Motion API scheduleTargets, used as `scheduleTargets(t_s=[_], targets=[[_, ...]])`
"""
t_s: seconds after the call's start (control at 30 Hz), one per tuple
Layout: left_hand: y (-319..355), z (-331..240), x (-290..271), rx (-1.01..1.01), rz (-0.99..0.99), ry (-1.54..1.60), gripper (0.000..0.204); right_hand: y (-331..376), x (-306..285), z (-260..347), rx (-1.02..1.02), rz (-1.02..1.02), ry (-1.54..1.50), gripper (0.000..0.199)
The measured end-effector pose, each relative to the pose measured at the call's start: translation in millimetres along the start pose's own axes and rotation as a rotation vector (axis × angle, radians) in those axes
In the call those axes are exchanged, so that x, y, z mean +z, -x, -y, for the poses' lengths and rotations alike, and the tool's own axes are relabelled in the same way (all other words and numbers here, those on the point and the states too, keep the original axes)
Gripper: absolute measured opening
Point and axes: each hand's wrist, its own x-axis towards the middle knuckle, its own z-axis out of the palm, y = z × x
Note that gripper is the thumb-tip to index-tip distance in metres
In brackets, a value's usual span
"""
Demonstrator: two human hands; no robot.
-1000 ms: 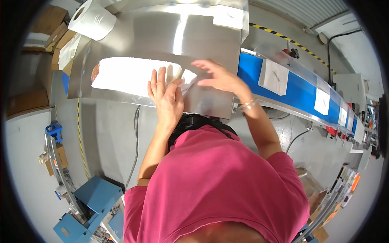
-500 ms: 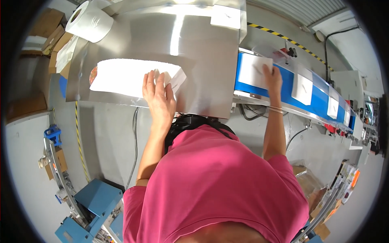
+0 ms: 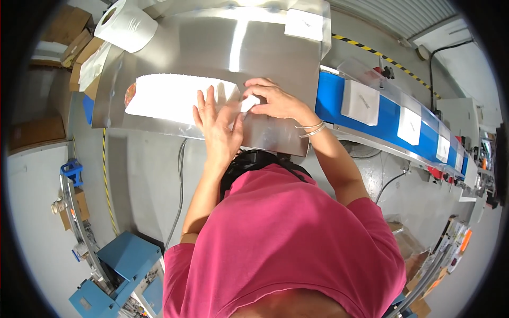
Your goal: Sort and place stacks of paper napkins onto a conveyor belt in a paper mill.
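White stack (image 3: 177, 98) lies along near side of table (image 3: 286, 61). Left hand (image 3: 217, 127), fingers apart, rests on it, hiding part of its right end. Right hand (image 3: 278, 100), above table, curves around white slip (image 3: 249, 103); cannot tell whether grip is clamped. Right of table, blue belt (image 3: 330, 95) bears white packets (image 3: 360, 102). Roll (image 3: 130, 26) at table's far left corner, white sheet (image 3: 303, 24) at far right, boxes (image 3: 66, 24) beyond left side.

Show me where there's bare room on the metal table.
Middle of the table, beyond the white stack and right hand, between roll and far packet. A smaller patch lies at the near-right corner. Crowded: around the left hand and the stack's right end.
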Motion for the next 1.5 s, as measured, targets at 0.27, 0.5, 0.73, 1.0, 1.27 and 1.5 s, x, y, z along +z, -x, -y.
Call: scheduleTargets(t_s=[0.27,0.5,0.73,1.0,1.27,1.5], targets=[[2.1,32.6,2.0,-0.069,-0.042,-0.042,0.034,91.1,-44.9,-33.3,0.888,-0.452,-0.038,0.035],[0.8,29.6,6.2,-0.040,-0.103,0.002,0.031,159.7,-83.0,-74.8,0.927,-0.888,1.126,0.056],[1.4,25.4,-0.3,-0.054,-0.024,0.046,0.028,19.1,-26.1,26.8,0.304,-0.077,-0.228,0.051],[-6.6,34.0,-9.2,-0.050,0.003,0.013,0.034,11.4,2.4,1.4,0.410,0.031,-0.504,0.041],[-4.9,50.6,-5.1,-0.055,-0.057,-0.001,0.031,136.6,-75.6,-67.8,0.984,-0.767,0.051,0.046],[-6.6,45.4,-2.0,-0.042,-0.085,0.032,0.026,107.0,-75.4,-49.3,0.560,-0.639,0.566,0.056]])
